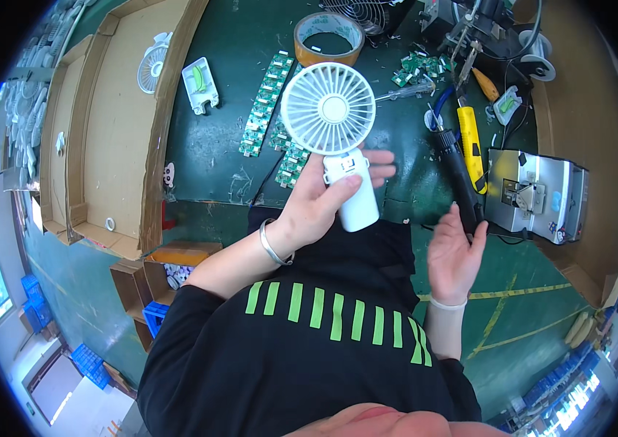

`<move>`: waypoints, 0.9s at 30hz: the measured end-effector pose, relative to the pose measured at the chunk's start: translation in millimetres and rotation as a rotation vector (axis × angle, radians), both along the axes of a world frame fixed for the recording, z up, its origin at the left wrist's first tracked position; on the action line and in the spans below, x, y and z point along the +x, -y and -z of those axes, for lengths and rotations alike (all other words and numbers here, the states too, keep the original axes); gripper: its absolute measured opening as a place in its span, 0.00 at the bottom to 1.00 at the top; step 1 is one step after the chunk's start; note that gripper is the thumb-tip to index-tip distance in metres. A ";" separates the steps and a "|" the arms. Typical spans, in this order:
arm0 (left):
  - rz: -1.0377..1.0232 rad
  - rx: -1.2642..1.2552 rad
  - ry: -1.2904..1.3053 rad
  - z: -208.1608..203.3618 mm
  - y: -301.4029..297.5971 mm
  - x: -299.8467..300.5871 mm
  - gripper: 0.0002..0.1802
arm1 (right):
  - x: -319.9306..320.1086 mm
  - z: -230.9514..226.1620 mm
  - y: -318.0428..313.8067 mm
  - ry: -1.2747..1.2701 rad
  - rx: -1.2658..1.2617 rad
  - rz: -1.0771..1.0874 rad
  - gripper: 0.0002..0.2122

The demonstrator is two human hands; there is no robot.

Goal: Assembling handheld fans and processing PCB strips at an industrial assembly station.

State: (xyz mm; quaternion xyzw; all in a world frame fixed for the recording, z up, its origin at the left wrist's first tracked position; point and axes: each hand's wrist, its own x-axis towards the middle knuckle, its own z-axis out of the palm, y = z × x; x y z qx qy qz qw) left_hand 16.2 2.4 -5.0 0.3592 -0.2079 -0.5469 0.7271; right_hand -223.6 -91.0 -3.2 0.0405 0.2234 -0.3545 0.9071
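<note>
A white handheld fan [328, 108] with a round grille is in my left hand [317, 200]. The hand is palm up, its thumb across the handle and its other fingertips showing beyond the handle's right side. A small slot with a dark part shows below the grille. My right hand [452, 258] is palm up with thumb and fingers apart. Between them lies the lower end of a black cylindrical tool [460, 175], which looks like an electric screwdriver; some fingers are hidden near it. A yellow utility knife [471, 149] lies just right of the tool.
Green circuit board strips [266, 105], a tape roll [296, 40] and a white fan casing [200, 85] lie on the green table. At left, a cardboard tray [112, 146] holds a fan head [152, 67]. A metal fixture [534, 195] and cardboard wall [596, 146] stand at right.
</note>
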 end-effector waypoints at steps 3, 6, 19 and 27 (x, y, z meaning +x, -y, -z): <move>0.095 -0.015 -0.033 -3.1 -0.4 4.0 0.26 | -22.8 3.3 -1.0 0.117 0.092 0.052 0.33; 0.086 -0.043 0.027 -11.2 2.0 -3.1 0.28 | -34.2 9.8 3.7 0.189 0.167 0.027 0.32; 0.160 0.082 -0.195 -10.4 -4.0 -0.1 0.34 | -12.9 -68.2 36.8 -1.221 -1.441 1.042 0.35; 0.144 0.034 -0.357 -8.0 -6.6 -11.0 0.25 | 74.9 -88.0 57.3 -0.103 -1.474 -0.135 0.44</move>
